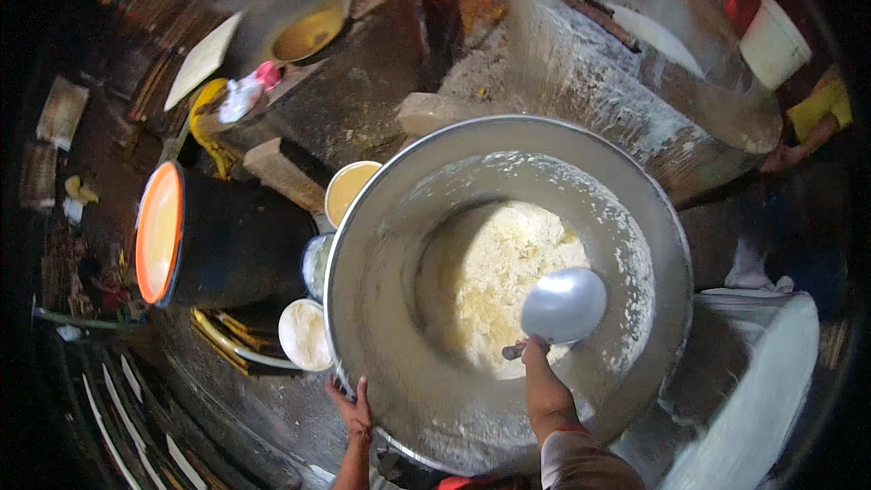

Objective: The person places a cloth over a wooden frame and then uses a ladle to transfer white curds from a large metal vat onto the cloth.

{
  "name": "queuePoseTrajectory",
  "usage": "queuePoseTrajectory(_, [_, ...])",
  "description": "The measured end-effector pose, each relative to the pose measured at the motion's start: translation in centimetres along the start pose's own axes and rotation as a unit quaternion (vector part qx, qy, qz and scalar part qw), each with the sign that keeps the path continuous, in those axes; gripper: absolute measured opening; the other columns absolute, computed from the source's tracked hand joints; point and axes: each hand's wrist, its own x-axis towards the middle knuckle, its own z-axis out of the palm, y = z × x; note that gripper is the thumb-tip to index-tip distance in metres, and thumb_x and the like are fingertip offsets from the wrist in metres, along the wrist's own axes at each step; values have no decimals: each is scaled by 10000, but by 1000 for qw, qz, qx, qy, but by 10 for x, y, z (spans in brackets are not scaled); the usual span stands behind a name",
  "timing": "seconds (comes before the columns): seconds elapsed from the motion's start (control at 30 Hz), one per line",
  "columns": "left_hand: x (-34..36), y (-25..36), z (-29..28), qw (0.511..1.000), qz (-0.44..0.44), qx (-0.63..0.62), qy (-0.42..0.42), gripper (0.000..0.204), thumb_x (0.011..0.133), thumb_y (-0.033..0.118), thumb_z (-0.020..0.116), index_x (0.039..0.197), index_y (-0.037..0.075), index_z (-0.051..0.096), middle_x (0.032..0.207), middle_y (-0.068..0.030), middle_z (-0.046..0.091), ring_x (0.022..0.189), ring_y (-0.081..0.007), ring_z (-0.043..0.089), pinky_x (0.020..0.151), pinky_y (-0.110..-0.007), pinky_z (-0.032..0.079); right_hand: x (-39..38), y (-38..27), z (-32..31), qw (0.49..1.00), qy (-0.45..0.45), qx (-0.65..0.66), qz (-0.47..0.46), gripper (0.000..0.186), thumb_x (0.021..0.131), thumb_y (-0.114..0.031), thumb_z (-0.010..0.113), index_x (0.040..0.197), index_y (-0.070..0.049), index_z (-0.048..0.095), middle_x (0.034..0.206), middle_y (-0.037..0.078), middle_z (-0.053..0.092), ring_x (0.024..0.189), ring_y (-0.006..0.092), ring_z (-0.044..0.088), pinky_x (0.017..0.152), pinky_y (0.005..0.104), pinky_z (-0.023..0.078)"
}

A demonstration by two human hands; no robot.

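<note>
A large deep metal pot stands before me, with a pale yellow, crumbly, curd-like mass at its bottom. White bits cling to its inner wall. My right hand reaches over the pot, closed around the short handle of a shiny, round metal scoop. The scoop's broad bowl is above the right part of the mass; whether it touches cannot be made out. My left hand is against the pot's lower left rim, thumb and fingers spread.
Left of the pot are a white tub, a yellow-topped container and a dark barrel with an orange rim. Behind stand two large stoves with vats. A white cloth-like sheet lies right. Another person's arm shows far right.
</note>
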Motion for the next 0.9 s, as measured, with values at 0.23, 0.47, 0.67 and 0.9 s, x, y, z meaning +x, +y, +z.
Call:
queuePoseTrajectory(0.23, [0, -40, -19, 964, -86, 219, 127, 854, 784, 145, 732, 1427, 16, 185, 1456, -198, 238, 1349, -312, 231, 1114, -436, 194, 53, 23, 158, 962, 256, -92, 0, 322, 755, -224, 689, 1023, -58, 624, 996, 124, 654, 847, 248, 653, 635, 389, 549])
queuePoseTrajectory(0.47, [-3, -58, -29, 938, -147, 260, 175, 727, 842, -15, 622, 1450, 57, 230, 1426, -200, 317, 1175, -295, 474, 1021, -417, 406, 180, 71, 245, 962, -263, -33, 64, 295, 888, -220, 516, 613, -161, 427, 494, -10, 371, 401, 147, 392, 408, 316, 349])
queuePoseTrajectory(0.67, [4, -33, -5, 947, -217, 116, 204, 764, 792, 18, 693, 1423, 13, 262, 1360, -163, 403, 1173, -261, 451, 984, -376, 402, 145, 6, 253, 835, -464, -277, 104, 292, 860, -181, 515, 593, -142, 403, 463, -26, 358, 373, 121, 379, 381, 278, 311])
queuePoseTrajectory(0.9, [13, -9, -2, 983, -152, -32, 99, 636, 756, 34, 755, 1271, -30, 387, 1178, -118, 532, 1033, -202, 511, 903, -311, 429, 42, -133, 196, 712, -531, -453, 75, 234, 825, -131, 558, 607, -50, 535, 487, 64, 506, 403, 159, 482, 389, 306, 390])
